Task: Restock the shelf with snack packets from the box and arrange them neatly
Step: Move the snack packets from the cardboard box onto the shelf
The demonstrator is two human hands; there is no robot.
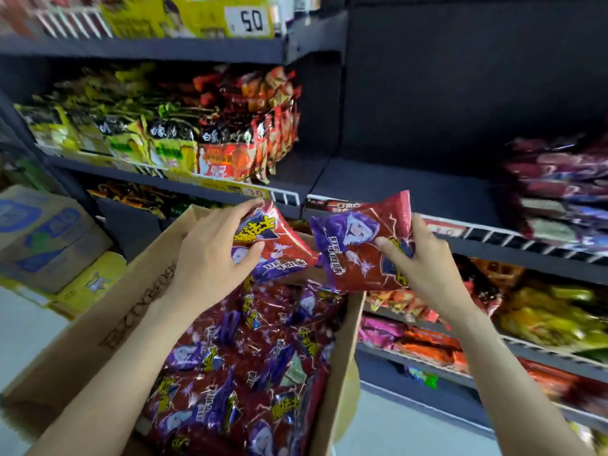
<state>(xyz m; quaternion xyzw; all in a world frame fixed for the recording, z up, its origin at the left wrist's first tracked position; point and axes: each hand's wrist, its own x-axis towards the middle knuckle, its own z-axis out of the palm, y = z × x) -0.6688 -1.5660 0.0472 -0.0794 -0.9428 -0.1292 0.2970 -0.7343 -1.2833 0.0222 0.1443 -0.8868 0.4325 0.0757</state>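
An open cardboard box (95, 324) sits low in front of me, full of red and purple snack packets (250, 373). My left hand (214, 255) grips one red and purple packet (279, 248) above the box's far edge. My right hand (418, 258) pinches a second packet (355, 245) of the same kind, held beside the first. Both packets hang in front of a dark shelf (411, 192) whose middle stretch is bare. A stack of the same packets (559, 192) lies at that shelf's right end.
Green and red noodle packs (171, 133) fill the shelf at upper left. A white wire rail (513, 238) with price tags runs along the shelf front. Lower shelves at right hold mixed snacks (543, 317). Stacked cartons (49, 238) stand on the floor at left.
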